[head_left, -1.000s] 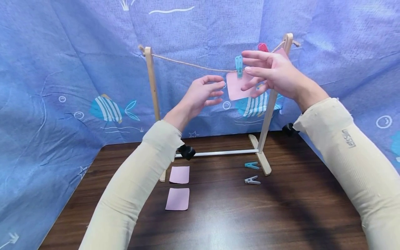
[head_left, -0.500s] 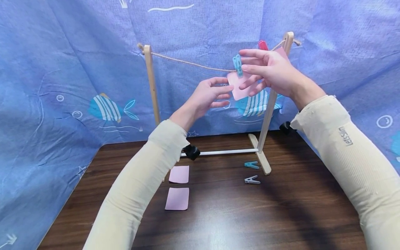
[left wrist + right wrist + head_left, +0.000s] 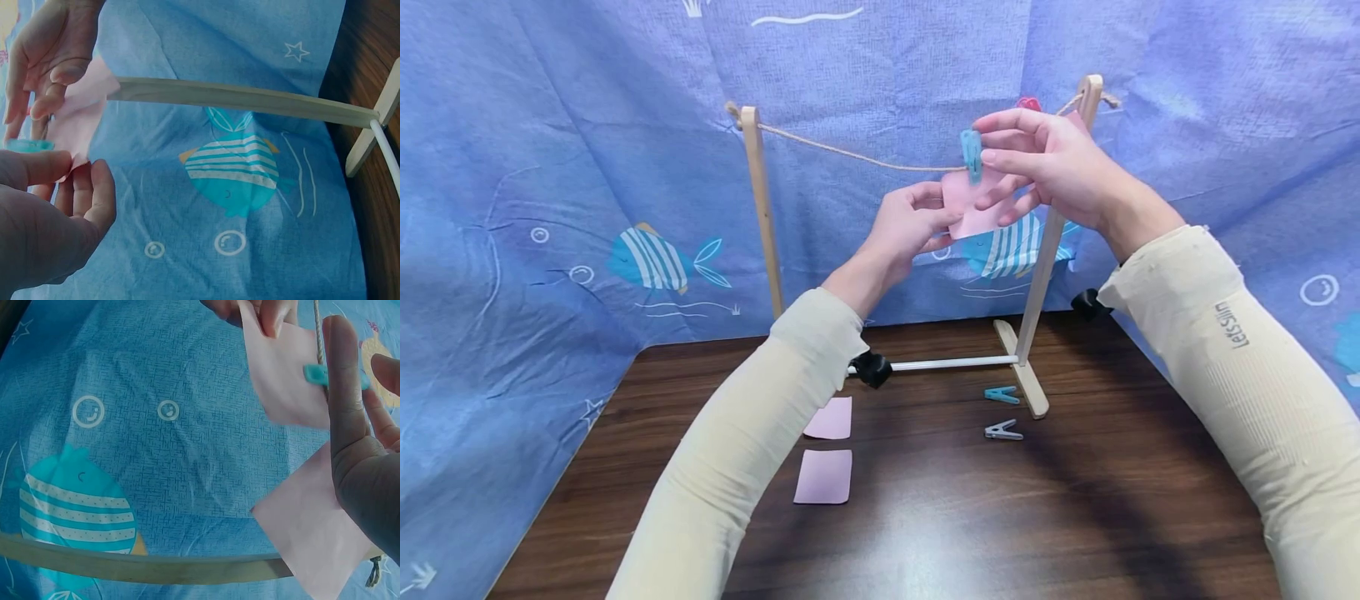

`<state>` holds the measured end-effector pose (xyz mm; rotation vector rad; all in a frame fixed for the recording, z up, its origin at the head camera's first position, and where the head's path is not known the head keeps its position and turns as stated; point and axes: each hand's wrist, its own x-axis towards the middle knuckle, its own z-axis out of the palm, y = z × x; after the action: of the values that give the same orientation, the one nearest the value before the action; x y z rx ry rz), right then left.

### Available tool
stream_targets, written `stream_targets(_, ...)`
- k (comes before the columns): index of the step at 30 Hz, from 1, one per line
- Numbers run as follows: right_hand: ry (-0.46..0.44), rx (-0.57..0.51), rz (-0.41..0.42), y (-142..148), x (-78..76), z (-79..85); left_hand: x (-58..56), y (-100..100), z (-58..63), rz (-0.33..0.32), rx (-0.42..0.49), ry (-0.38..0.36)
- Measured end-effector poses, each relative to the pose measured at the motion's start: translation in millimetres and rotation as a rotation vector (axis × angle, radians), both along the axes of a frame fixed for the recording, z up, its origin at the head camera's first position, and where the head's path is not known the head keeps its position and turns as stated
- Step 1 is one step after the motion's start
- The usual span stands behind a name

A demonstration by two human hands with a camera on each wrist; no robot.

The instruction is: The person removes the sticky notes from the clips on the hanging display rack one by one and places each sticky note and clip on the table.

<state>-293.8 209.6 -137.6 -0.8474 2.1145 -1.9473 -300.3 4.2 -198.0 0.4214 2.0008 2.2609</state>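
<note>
A thin pink square [image 3: 958, 193] hangs from the rope [image 3: 865, 157], where a blue clothespin [image 3: 972, 157] clips its top edge. My left hand [image 3: 908, 218] pinches the square's left edge between thumb and fingers; the left wrist view shows the pink square [image 3: 78, 128] creased at that grip. On the other side, my right hand [image 3: 1067, 167] is raised with fingers spread and fairly straight, its fingertips right beside the clothespin and overlapping the square. In the right wrist view, one straight finger crosses in front of the clothespin [image 3: 316, 375].
Farther right, a red clothespin [image 3: 1028, 103] and another pink square [image 3: 312, 525] hang near the wooden post [image 3: 1037, 292]. On the table [image 3: 940, 500] lie two pink squares, one at the front [image 3: 823, 477], a blue clothespin [image 3: 1002, 395] and a grey clothespin [image 3: 1003, 430].
My left hand has moved right and slightly up, from beside the hanging square to pinching its left edge. The square and clothespin have swayed a little; the right hand stays nearly in place.
</note>
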Motion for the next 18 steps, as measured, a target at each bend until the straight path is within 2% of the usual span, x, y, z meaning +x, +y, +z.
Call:
stream_targets(4,0.017,-0.021,0.005,0.3,-1.7,-0.8,-1.3,-4.1,0.1,0.043,-0.007,0.001)
stream_targets(10,0.042,-0.037,0.025,0.5,-1.4,-1.1,-1.0,-7.8,1.7,0.050,-0.014,0.017)
stream_targets(13,0.077,0.040,-0.018,0.6,0.0,0.5,-1.2,-8.4,2.1,0.053,-0.014,0.032)
stream_targets(18,0.152,0.209,-0.144,4.3,4.1,3.2,-3.0,-9.4,2.1,0.051,0.001,0.043)
